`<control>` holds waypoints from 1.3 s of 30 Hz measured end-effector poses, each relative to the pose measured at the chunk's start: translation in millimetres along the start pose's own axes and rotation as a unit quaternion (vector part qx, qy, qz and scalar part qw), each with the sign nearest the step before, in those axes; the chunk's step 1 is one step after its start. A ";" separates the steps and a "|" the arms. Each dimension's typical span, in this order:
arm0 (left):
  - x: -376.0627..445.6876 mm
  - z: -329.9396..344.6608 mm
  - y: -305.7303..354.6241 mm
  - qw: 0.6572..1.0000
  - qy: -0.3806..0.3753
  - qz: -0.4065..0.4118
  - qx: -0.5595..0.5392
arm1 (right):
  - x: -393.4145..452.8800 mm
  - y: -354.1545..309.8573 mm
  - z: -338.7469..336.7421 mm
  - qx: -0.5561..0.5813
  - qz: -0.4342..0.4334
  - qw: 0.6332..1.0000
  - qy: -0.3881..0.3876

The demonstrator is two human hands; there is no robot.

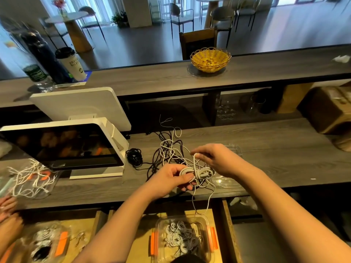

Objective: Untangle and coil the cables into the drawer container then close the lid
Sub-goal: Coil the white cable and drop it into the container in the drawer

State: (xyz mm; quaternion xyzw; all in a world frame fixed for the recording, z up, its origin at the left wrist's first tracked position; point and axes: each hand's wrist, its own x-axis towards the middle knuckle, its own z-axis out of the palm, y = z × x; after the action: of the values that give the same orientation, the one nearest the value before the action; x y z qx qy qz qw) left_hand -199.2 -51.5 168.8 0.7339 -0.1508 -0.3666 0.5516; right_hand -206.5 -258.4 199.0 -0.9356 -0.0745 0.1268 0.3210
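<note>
- A grey wood-grain counter [266,149] runs across the middle, with a raised upper shelf [152,76] of the same wood behind it.
- At 12 o'clock on the shelf sits a yellow woven basket [210,61].
- At 10 o'clock stand a lidded paper cup [71,63] and a water bottle [37,76].
- A white point-of-sale screen [62,147] sits at 9 o'clock.
- Beyond, a smooth grey floor [142,42] holds round café tables [66,17] and dark metal chairs [181,16].
- Bright daylight enters through tall windows at 11 o'clock.
</note>
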 end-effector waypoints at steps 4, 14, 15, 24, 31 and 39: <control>-2.3 -0.6 -2.8 0.995 0.042 0.014 -0.094 | -2.4 6.7 0.4 0.064 0.041 0.996 -0.035; 5.0 25.5 -18.6 0.871 0.209 -0.028 -0.445 | -1.8 -10.4 26.1 -0.102 0.022 0.992 -0.075; 6.1 25.2 -18.5 0.872 0.232 -0.036 -0.430 | -0.9 -12.4 31.4 -0.126 0.016 0.989 -0.078; 8.2 24.2 -12.9 0.885 0.365 -0.039 -0.287 | 0.2 -32.4 33.4 -0.125 -0.012 0.991 0.042; 5.2 23.9 -6.4 0.931 0.321 -0.051 -0.169 | -8.5 -34.7 35.9 0.106 -0.032 0.992 0.068; -1.2 23.4 6.8 0.966 0.253 0.007 -0.054 | -2.9 -34.2 26.3 0.022 -0.070 0.990 0.118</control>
State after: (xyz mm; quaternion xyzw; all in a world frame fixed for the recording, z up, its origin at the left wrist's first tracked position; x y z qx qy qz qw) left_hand -215.2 -69.5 172.6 0.7710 0.0079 -0.1726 0.6130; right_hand -218.8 -217.0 200.7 -0.9293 -0.0990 -0.0056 0.3557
